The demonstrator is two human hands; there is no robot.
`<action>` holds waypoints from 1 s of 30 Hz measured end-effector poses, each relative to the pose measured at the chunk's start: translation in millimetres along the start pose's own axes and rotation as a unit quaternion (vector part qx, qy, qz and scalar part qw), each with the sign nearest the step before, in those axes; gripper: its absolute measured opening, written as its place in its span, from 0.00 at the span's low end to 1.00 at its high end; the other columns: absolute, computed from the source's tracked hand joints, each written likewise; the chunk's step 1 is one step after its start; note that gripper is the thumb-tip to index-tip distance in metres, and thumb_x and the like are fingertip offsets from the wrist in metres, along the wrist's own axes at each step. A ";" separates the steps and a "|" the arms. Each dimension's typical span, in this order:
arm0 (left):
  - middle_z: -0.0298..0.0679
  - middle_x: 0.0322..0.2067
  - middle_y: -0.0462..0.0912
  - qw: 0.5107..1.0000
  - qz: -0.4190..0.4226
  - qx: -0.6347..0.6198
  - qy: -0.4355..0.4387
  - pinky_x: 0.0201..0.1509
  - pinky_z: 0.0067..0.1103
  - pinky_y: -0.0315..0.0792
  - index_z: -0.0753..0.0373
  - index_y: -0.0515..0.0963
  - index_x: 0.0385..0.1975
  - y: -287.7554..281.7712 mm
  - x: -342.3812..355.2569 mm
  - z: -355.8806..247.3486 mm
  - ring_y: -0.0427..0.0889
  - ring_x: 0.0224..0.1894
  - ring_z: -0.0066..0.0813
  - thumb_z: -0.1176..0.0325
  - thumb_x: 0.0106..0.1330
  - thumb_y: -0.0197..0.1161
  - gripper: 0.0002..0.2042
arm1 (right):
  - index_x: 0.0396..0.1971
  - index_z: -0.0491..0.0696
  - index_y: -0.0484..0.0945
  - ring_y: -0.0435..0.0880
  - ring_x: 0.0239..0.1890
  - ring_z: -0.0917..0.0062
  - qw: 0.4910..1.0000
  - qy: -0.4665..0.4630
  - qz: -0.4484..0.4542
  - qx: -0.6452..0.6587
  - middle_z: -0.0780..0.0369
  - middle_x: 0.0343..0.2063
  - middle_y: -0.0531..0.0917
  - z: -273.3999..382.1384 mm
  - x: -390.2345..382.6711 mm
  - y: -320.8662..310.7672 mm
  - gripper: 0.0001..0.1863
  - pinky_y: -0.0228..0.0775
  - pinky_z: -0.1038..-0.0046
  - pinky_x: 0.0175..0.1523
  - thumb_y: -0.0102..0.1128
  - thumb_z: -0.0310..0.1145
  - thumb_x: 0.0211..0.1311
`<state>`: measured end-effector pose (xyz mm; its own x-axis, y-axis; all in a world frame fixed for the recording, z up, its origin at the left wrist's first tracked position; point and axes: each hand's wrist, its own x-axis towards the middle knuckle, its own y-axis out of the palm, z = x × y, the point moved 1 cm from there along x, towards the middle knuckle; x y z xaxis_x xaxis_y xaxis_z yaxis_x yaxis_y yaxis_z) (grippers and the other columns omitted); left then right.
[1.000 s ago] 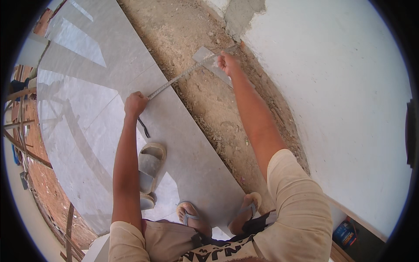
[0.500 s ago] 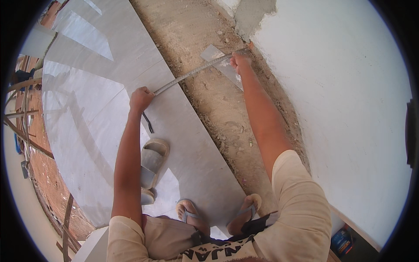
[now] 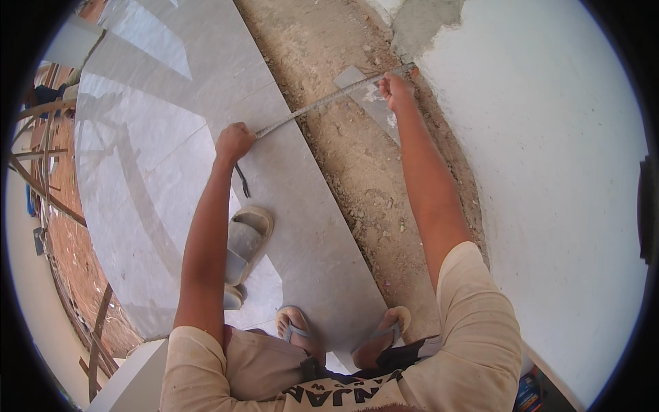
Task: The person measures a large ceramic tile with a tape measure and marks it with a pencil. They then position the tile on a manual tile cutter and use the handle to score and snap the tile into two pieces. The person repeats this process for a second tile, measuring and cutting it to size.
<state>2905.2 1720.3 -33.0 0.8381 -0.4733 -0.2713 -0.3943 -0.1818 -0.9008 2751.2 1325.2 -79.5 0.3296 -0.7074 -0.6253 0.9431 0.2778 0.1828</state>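
A tape measure's blade [image 3: 317,104] is stretched from the grey tiled floor [image 3: 309,233] across a strip of bare sandy ground [image 3: 367,185] to the foot of the white wall [image 3: 549,172]. At its near-left end, my left hand [image 3: 235,142] is closed over the tile, its fist hiding the case. A dark strap [image 3: 242,181] hangs below that fist. My right hand [image 3: 396,90] pinches the blade close to its far end, which reaches the wall base beside a small orange-red spot. Under the blade, a flat grey piece [image 3: 374,108] with whitish smears lies on the sand.
A pair of grey slide sandals [image 3: 248,240] sits on the tiles by my left forearm. My feet in flip-flops [image 3: 296,328] stand near the tile edge. Wooden poles [image 3: 48,196] and reddish soil lie beyond the floor at far left. Rough grey plaster [image 3: 427,27] patches the wall's upper end.
The whole scene has shifted slightly to the right in the picture. Both hands keep their grip, and the blade stays stretched over the same place.
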 end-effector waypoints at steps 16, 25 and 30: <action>0.48 0.33 0.85 1.000 0.020 0.004 -0.019 0.45 0.36 0.76 0.61 0.82 0.28 -2.4 0.2 -5.7 0.83 0.40 0.48 0.59 0.52 0.65 0.12 | 0.37 0.41 0.78 0.83 0.30 0.76 0.999 -0.014 0.025 -0.025 0.61 0.31 0.81 3.2 0.6 -8.1 0.08 0.78 0.79 0.31 0.63 0.28 0.61; 0.48 0.32 0.85 1.000 0.025 0.015 -0.011 0.44 0.37 0.75 0.62 0.81 0.28 -1.9 1.2 -4.4 0.83 0.39 0.48 0.60 0.53 0.65 0.12 | 0.37 0.41 0.78 0.82 0.30 0.78 0.999 -0.021 0.028 -0.034 0.61 0.31 0.81 2.1 -3.8 -8.4 0.08 0.78 0.78 0.31 0.63 0.29 0.62; 0.49 0.32 0.85 1.000 0.021 0.013 -0.005 0.44 0.37 0.75 0.62 0.81 0.27 -1.2 0.7 -5.2 0.83 0.39 0.49 0.60 0.53 0.65 0.11 | 0.37 0.42 0.78 0.82 0.30 0.78 0.998 -0.023 0.017 -0.056 0.61 0.31 0.81 -1.5 0.2 -11.1 0.08 0.77 0.78 0.30 0.63 0.30 0.62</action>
<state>2904.3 1715.7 -30.3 0.8255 -0.4704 -0.3118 -0.4186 -0.1398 -0.8973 2740.7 1323.0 -82.7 0.3655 -0.7249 -0.5839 0.9211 0.3718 0.1150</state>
